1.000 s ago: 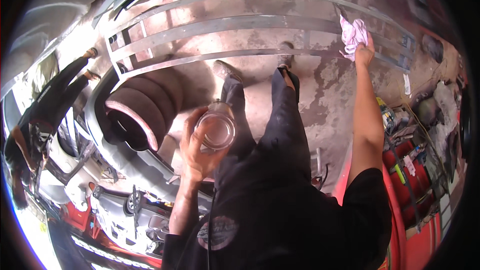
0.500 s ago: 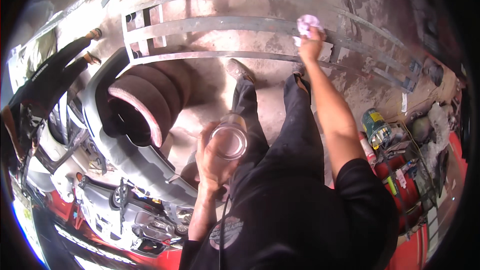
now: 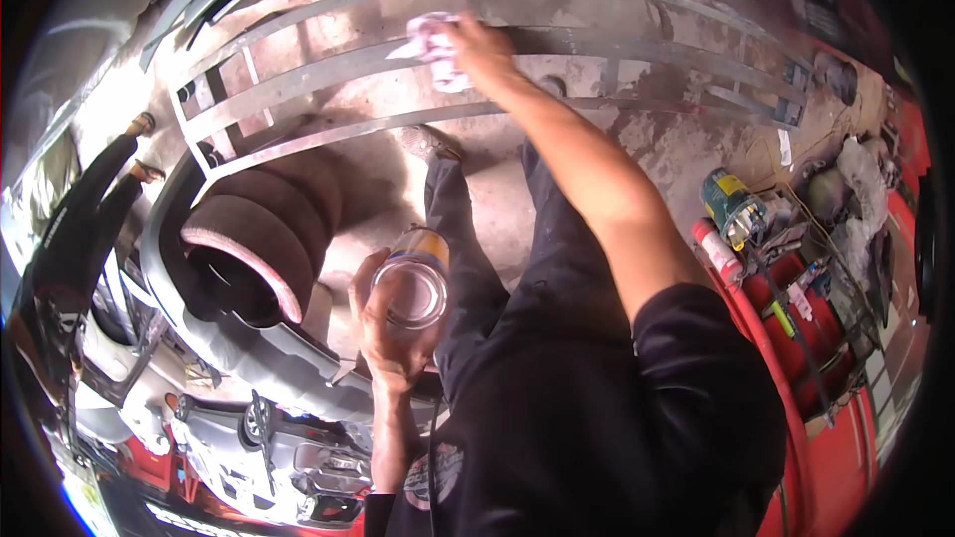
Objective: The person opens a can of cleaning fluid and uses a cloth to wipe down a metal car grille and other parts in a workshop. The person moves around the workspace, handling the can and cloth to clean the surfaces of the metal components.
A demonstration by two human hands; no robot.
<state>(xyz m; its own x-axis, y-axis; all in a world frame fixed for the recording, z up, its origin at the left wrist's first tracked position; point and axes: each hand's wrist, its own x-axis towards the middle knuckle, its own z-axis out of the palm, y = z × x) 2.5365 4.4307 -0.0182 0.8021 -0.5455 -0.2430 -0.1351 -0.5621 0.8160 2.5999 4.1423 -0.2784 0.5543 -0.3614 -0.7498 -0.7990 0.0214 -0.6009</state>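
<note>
My left hand (image 3: 386,330) is wrapped around a round metal can (image 3: 420,283) in front of my thighs. Its circular rim faces me, and a yellow band shows on its side. With my right arm stretched out, my right hand (image 3: 484,55) grips a crumpled pale rag (image 3: 435,45), slightly smeared by motion. The rag lies over the middle rail of a long grey metal frame (image 3: 298,82), which has several parallel bars and spans the area before my feet. Whether the rag presses on the rail, I cannot tell for sure.
Stacked tyres (image 3: 244,239) and a large grey bumper (image 3: 164,283) stand close on my left. Another person's legs (image 3: 85,184) are at the far left. To my right, a red tool cart (image 3: 786,318) holds a green can (image 3: 729,201) and loose items.
My right hand has swept the rag leftward along the frame. My left hand keeps its hold on the can, and the whole view has shifted a little.
</note>
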